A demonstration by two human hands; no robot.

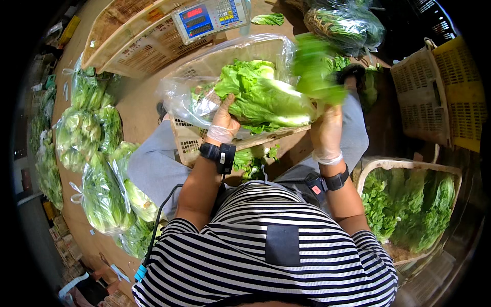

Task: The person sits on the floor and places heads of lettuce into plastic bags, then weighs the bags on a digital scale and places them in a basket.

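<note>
My left hand, in a thin clear glove, lies against the left side of a head of leafy lettuce, thumb on its leaves. This lettuce rests over a pale plastic crate lined with a clear plastic bag. At the crate's right corner my right hand, also gloved, grips the base of another lettuce, blurred and held up above the crate's right side. Some of the right fingers are hidden. Beyond the crate stands a digital scale with a lit display.
Bagged lettuces lie on the floor at the left. A crate of leafy greens stands at the right, below stacked white and yellow crates. An empty-looking large crate sits at the upper left, bagged greens at the top right.
</note>
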